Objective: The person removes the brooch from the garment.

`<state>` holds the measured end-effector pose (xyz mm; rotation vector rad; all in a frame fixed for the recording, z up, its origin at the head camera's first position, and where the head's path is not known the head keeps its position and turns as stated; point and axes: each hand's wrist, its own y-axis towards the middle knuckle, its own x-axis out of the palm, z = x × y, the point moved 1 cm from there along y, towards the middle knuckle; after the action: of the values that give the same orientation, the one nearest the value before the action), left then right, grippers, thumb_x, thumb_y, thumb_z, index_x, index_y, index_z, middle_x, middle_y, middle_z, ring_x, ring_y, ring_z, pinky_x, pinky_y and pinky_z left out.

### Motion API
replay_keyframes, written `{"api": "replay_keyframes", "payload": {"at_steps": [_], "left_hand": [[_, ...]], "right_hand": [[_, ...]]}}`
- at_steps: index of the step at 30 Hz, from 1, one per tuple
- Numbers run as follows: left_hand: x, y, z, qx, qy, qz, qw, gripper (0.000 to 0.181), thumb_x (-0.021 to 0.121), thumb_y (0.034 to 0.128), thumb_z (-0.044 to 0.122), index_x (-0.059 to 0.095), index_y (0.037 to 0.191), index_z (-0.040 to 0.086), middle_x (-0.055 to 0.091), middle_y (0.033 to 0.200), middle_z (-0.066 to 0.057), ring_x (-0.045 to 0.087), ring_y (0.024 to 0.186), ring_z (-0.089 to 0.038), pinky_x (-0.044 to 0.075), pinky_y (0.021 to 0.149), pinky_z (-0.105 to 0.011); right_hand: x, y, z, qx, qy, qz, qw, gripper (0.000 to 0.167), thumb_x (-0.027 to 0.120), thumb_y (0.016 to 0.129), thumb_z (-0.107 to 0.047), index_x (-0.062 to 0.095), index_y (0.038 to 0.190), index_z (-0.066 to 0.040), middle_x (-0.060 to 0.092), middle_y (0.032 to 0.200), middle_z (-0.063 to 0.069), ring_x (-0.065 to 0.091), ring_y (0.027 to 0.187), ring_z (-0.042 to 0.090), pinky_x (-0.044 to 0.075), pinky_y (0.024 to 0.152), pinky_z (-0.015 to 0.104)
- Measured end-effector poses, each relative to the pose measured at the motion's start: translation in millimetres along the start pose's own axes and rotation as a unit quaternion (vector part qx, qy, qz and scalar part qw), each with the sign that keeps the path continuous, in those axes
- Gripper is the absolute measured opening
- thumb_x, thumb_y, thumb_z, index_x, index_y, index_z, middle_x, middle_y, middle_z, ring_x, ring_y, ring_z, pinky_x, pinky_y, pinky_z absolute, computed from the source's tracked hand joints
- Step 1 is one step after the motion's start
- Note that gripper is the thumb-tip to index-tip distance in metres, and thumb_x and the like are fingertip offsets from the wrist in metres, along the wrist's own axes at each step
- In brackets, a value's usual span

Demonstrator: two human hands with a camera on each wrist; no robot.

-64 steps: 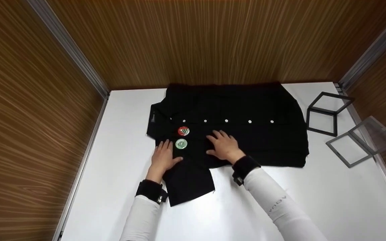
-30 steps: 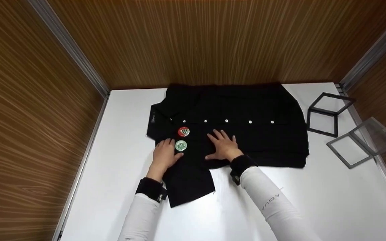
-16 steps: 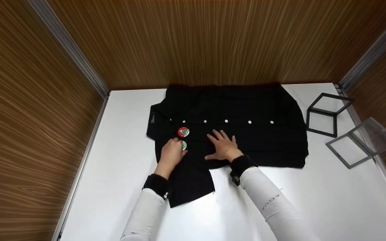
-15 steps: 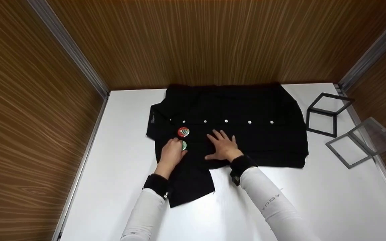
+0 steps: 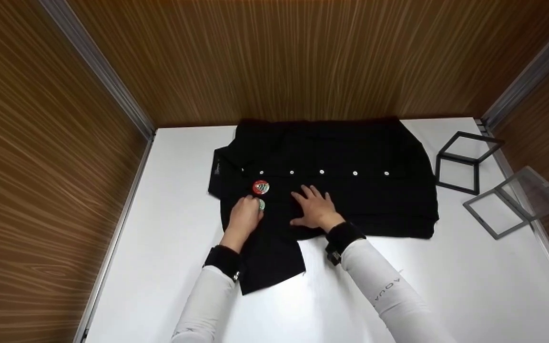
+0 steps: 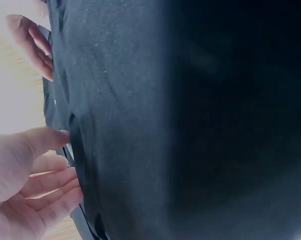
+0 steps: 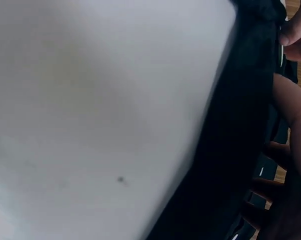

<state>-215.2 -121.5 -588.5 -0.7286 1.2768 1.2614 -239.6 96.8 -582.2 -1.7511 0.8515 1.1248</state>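
A black short-sleeved button-up shirt [image 5: 374,200] lies flat on the white table, its collar to the left. On its chest sit a red badge [image 5: 260,187] and, just below, a green badge [image 5: 261,205]. My left hand [image 5: 245,216] pinches the green badge, covering its left part. In the left wrist view the thumb and curled fingers [image 6: 53,180] are at the badge's edge, close to the cloth. My right hand [image 5: 316,209] rests on the shirt right of the badges, its fingers spread.
A black hinged frame [image 5: 459,159] stands partly unfolded at the table's right side. Nearer me is a grey hinged frame [image 5: 515,206] with a clear panel. Wood-grain walls [image 5: 274,62] enclose the white table [image 5: 174,190] at the back and sides.
My left hand has moved slightly right from the shirt's edge onto the green badge, its fingers curling round it. My right hand stays spread on the shirt with only small shifts.
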Motion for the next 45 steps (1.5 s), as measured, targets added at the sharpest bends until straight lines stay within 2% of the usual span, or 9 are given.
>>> {"api": "replay_keyframes", "payload": {"at_steps": [6, 8, 14, 21, 25, 30, 36, 40, 45], "left_hand": [[-6.5, 3.0, -5.9, -0.02, -0.059, -0.03, 0.9976, 0.009, 0.071, 0.0804, 0.008, 0.064, 0.079, 0.002, 0.064, 0.081, -0.015, 0.065, 0.076, -0.035, 0.053, 0.069, -0.047], [-8.7, 3.8, -8.2, -0.025, -0.076, -0.038, 0.9961, 0.009, 0.069, 0.082, 0.006, 0.066, 0.089, 0.001, 0.064, 0.083, -0.014, 0.066, 0.079, -0.035, 0.053, 0.071, -0.047], [-11.0, 6.5, -11.8, -0.014, -0.096, -0.038, 0.9946, 0.036, 0.065, 0.0836, 0.002, 0.067, 0.119, 0.006, 0.066, 0.09, -0.015, 0.066, 0.081, -0.034, 0.054, 0.07, -0.045], [-10.6, 11.6, -10.0, -0.027, -0.086, -0.001, 0.9959, 0.01, 0.067, 0.0841, 0.006, 0.07, 0.093, 0.007, 0.068, 0.086, -0.011, 0.066, 0.075, -0.034, 0.053, 0.064, -0.047], [-12.9, 13.6, -9.8, -0.059, -0.089, -0.002, 0.9943, 0.004, 0.068, 0.0839, 0.008, 0.068, 0.088, 0.006, 0.069, 0.084, -0.013, 0.067, 0.074, -0.035, 0.053, 0.062, -0.048], [-16.6, 15.4, -12.5, -0.114, -0.128, -0.024, 0.985, 0.014, 0.067, 0.0864, 0.011, 0.071, 0.095, 0.001, 0.071, 0.093, -0.016, 0.068, 0.079, -0.035, 0.054, 0.069, -0.047], [-19.3, 16.4, -15.5, -0.113, -0.162, -0.048, 0.9792, 0.024, 0.066, 0.0877, 0.008, 0.072, 0.11, 0.003, 0.071, 0.107, -0.015, 0.067, 0.091, -0.033, 0.053, 0.079, -0.045], [-18.2, 16.6, -16.4, -0.115, -0.164, -0.042, 0.9788, 0.019, 0.067, 0.086, 0.008, 0.075, 0.103, 0.003, 0.072, 0.097, -0.013, 0.068, 0.082, -0.028, 0.054, 0.075, -0.042], [-17.3, 17.4, -17.2, -0.156, -0.173, -0.031, 0.9719, 0.012, 0.07, 0.0873, 0.014, 0.074, 0.09, 0.003, 0.071, 0.077, -0.007, 0.067, 0.068, -0.023, 0.054, 0.07, -0.039]], "right_hand": [[-1.0, -0.2, -3.5, -0.01, 0.002, 0.012, 0.9999, 0.076, 0.072, 0.085, -0.048, 0.044, 0.148, -0.017, 0.029, 0.156, 0.015, 0.026, 0.142, 0.038, 0.03, 0.108, 0.061], [-0.7, -0.3, -3.5, -0.01, 0.005, 0.015, 0.9998, 0.074, 0.073, 0.085, -0.047, 0.046, 0.147, -0.017, 0.03, 0.156, 0.014, 0.026, 0.142, 0.038, 0.031, 0.107, 0.061], [-0.1, -1.0, -2.6, -0.011, 0.013, 0.024, 0.9996, 0.074, 0.074, 0.084, -0.047, 0.047, 0.146, -0.017, 0.031, 0.155, 0.014, 0.027, 0.142, 0.038, 0.032, 0.106, 0.062], [0.4, -1.1, -1.6, -0.009, 0.008, 0.021, 0.9997, 0.075, 0.073, 0.084, -0.049, 0.046, 0.147, -0.018, 0.03, 0.156, 0.013, 0.027, 0.142, 0.037, 0.032, 0.106, 0.061], [0.7, -1.2, -1.2, -0.009, 0.01, 0.022, 0.9997, 0.075, 0.073, 0.084, -0.048, 0.046, 0.147, -0.018, 0.03, 0.156, 0.013, 0.027, 0.142, 0.037, 0.032, 0.107, 0.06], [0.4, -2.3, -0.1, -0.012, 0.013, 0.028, 0.9995, 0.074, 0.074, 0.084, -0.047, 0.047, 0.146, -0.018, 0.031, 0.156, 0.013, 0.027, 0.142, 0.037, 0.032, 0.107, 0.06], [0.5, -2.9, 1.2, -0.014, 0.017, 0.032, 0.9992, 0.074, 0.075, 0.084, -0.046, 0.047, 0.146, -0.018, 0.031, 0.156, 0.013, 0.027, 0.142, 0.037, 0.031, 0.107, 0.06], [0.8, -2.8, 1.3, -0.013, 0.011, 0.025, 0.9995, 0.074, 0.073, 0.084, -0.048, 0.046, 0.147, -0.019, 0.029, 0.157, 0.012, 0.026, 0.143, 0.035, 0.031, 0.108, 0.058], [1.0, -2.3, 1.4, -0.013, 0.009, 0.021, 0.9996, 0.074, 0.073, 0.085, -0.049, 0.045, 0.147, -0.02, 0.029, 0.157, 0.011, 0.026, 0.143, 0.035, 0.031, 0.109, 0.058]]}}
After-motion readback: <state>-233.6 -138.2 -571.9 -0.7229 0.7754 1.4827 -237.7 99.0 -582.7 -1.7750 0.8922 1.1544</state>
